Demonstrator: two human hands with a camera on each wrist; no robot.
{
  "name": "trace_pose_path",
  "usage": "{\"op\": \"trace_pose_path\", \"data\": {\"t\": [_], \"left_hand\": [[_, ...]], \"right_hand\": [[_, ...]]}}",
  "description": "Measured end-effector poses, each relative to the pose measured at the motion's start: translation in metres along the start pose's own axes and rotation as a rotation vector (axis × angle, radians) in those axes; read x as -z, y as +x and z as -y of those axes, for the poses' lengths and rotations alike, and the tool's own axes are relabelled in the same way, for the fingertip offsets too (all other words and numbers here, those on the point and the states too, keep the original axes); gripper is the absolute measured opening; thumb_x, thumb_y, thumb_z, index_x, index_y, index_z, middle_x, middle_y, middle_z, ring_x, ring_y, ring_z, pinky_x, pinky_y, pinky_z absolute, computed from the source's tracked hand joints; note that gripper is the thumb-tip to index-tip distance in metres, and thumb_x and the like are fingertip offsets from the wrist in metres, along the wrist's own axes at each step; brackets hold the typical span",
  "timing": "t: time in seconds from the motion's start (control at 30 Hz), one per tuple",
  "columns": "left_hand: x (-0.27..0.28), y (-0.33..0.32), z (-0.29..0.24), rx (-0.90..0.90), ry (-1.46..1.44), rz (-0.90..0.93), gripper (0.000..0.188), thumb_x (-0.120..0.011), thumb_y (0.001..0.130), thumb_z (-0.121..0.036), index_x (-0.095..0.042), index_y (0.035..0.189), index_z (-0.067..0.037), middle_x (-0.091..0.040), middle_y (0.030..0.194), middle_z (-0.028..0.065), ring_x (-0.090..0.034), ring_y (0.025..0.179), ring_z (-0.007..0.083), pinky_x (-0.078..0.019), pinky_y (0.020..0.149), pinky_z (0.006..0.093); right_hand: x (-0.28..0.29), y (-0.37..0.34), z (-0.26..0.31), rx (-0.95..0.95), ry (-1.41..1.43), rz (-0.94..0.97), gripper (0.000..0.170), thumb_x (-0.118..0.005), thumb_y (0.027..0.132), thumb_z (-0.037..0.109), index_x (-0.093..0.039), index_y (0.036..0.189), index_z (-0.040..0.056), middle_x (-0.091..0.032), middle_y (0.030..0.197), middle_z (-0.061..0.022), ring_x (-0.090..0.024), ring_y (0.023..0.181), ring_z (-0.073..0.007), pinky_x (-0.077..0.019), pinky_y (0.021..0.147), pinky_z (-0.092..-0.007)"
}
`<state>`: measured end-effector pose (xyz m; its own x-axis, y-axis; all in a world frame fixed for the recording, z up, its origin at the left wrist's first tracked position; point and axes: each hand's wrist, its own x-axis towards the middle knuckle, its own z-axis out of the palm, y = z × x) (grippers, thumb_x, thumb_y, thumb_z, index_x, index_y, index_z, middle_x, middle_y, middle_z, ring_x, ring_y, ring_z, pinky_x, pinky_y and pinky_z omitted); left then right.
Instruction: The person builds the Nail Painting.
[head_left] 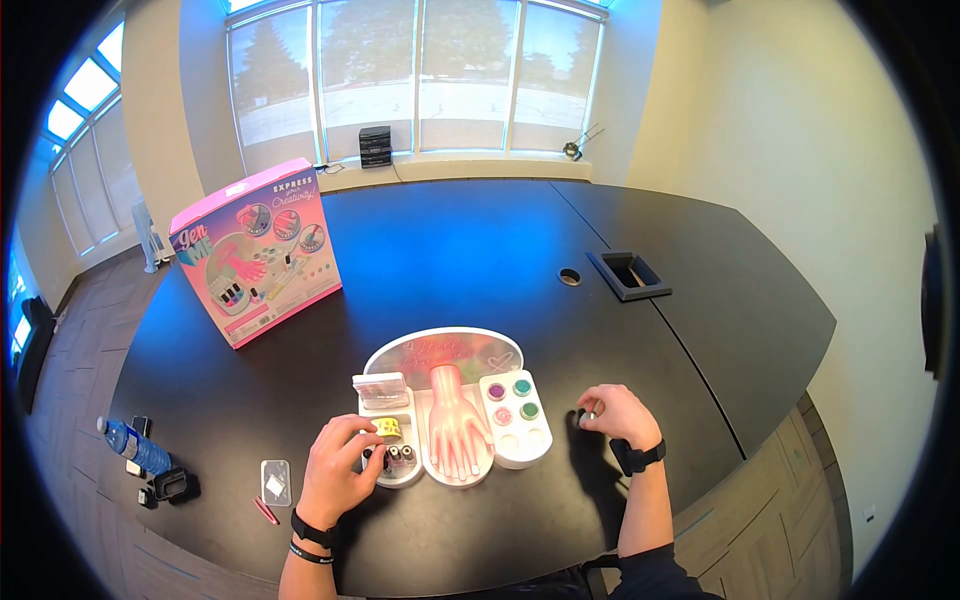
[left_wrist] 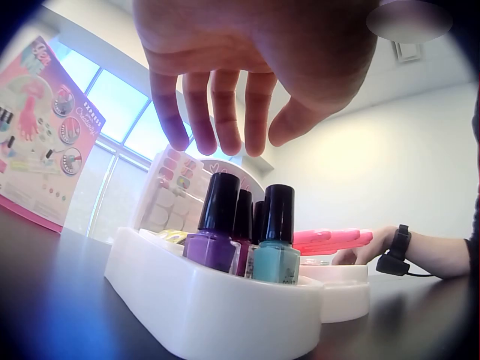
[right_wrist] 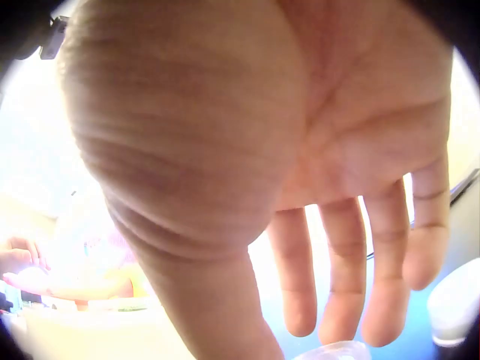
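Observation:
My left hand [head_left: 340,470] hangs over the left compartment of the white stand. In the left wrist view, the hand's [left_wrist: 255,67] fingers point downward above a purple bottle [left_wrist: 212,251] and a teal bottle [left_wrist: 276,261], both black-capped, with more bottles behind. A pink model hand [head_left: 457,430] lies in the stand's middle. The right-hand tray [head_left: 537,452] bears purple, pink and green pots. Right of the stand, my right hand [head_left: 620,415] pinches a small clear jar [head_left: 588,416] near the tabletop. The right wrist view shows this hand [right_wrist: 300,150] above a clear rounded edge [right_wrist: 337,350].
A pink box [head_left: 260,255] stands at the back left. On the table's left are a water bottle [head_left: 138,448], a clear case [head_left: 276,484] and pink tweezers [head_left: 265,511]. A square black table insert [head_left: 630,275] lies at the back right. A yellow roll [head_left: 386,427] sits in the stand.

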<state>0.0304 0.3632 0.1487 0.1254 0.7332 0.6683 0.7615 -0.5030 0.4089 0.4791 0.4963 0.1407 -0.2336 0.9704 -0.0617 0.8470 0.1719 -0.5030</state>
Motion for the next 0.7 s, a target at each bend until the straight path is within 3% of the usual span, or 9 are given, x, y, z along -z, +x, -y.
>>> {"op": "trace_pose_path", "data": {"t": [0.7], "left_hand": [[0.0,0.0,0.0,0.007,0.0,0.003,0.012,-0.082,0.086,-0.004,-0.074,0.095,-0.005,-0.073,0.109,0.0092,-0.072,0.108,0.0339,-0.0577,0.093,0.0461]], "right_hand": [[-0.011,0.004,0.012,0.152,0.077,-0.138,0.023,-0.085,0.086,0.009,-0.079,0.107,0.0032,-0.073,0.102,-0.0125,-0.073,0.094,-0.0282,-0.0619,0.086,-0.0416]]}}
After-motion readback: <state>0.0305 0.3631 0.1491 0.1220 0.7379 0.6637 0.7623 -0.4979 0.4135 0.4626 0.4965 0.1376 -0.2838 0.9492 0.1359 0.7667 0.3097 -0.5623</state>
